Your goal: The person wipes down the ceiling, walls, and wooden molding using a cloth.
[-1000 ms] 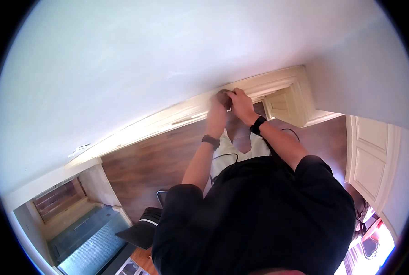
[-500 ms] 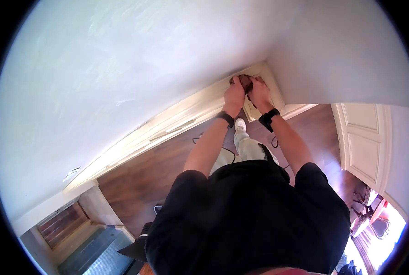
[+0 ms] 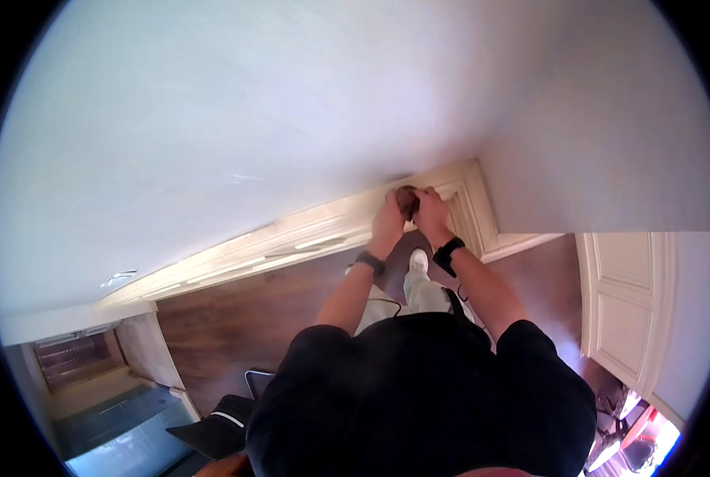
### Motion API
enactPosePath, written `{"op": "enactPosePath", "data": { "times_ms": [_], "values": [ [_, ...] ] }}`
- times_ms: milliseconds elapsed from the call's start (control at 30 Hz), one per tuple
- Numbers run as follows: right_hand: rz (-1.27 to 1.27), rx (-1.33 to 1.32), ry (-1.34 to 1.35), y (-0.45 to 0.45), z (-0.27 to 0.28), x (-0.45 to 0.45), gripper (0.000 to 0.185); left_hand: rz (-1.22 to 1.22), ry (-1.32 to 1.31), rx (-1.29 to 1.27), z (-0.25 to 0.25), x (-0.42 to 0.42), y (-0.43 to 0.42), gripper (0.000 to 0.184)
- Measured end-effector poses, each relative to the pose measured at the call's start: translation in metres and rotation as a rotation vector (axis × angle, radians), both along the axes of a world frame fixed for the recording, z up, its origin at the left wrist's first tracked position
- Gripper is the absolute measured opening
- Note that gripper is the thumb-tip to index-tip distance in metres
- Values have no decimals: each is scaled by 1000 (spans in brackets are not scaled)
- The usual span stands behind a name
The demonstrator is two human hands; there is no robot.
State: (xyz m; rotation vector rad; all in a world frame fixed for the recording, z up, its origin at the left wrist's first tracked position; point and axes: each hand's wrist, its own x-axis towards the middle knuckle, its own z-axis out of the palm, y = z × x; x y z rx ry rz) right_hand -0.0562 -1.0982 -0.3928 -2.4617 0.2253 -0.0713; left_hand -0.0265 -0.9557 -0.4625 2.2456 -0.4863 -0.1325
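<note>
In the head view, both hands are close together in front of the body, clamped on a small brown object (image 3: 407,201). The left hand (image 3: 389,220) grips its left side and the right hand (image 3: 430,211) its right side, with the object between them. It is too small to tell what it is. The object lies over the cream trim (image 3: 307,219) that runs along the foot of the pale wall (image 3: 212,119), near the corner where a second wall (image 3: 578,143) meets it. Whether the object touches the trim cannot be told. Each wrist wears a black band, and both arms reach forward from a black shirt (image 3: 419,397).

Below the hands, a white shoe (image 3: 419,260) stands on the brown wood floor (image 3: 228,318), under light trousers (image 3: 426,294). A thin dark cable (image 3: 385,300) crosses near the legs. On the right is a cream panelled door (image 3: 627,278). At the lower left, a black item with a white stripe (image 3: 220,425) lies beside a bent metal bar (image 3: 249,381).
</note>
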Motion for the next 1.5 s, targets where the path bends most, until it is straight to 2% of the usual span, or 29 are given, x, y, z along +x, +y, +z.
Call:
{"op": "enactPosePath", "data": {
  "times_ms": [33,100,133,200,267,333,400,467,500,600,633,767,867,1000,1167,1267,1367,1500],
  "values": [
    [16,52,-35,8,-2,0,44,-21,-49,-15,-7,1,12,33],
    [61,61,-118,25,-1,-3,45,26,98,-161,20,-6,26,34],
    [86,75,-131,32,-2,-4,44,92,299,-294,48,-16,29,35],
    [157,161,-83,43,11,-8,48,131,311,-251,48,-20,48,38],
    [235,227,-12,48,31,-8,56,183,340,-221,72,-21,60,41],
    [252,270,-189,55,59,-5,64,270,340,-229,134,-26,60,44],
    [266,280,-351,62,90,-6,71,253,230,-250,143,-16,72,53],
    [284,247,-509,68,124,0,76,292,65,-327,191,-13,65,57],
    [268,284,-566,67,141,3,72,286,56,-352,211,-12,64,59],
    [259,246,-839,54,191,19,53,235,-196,-449,241,-8,55,58],
    [246,249,-902,52,206,22,48,219,-315,-466,265,-10,48,59],
    [258,175,-991,47,243,38,54,232,-390,-387,305,1,40,61],
    [318,128,-1011,45,224,41,59,296,-382,-168,309,-2,46,59],
    [443,48,-994,44,174,50,60,340,-245,-70,281,-9,64,54],
    [571,26,-974,65,199,50,55,400,-268,-104,279,-14,83,50],
    [628,14,-1035,72,219,56,40,440,-345,-165,284,-14,89,48],
    [657,30,-1068,75,257,57,40,450,-509,-91,313,-9,86,45],
    [581,8,-1172,75,302,60,51,383,-568,-207,347,0,84,48]
  ]
}}
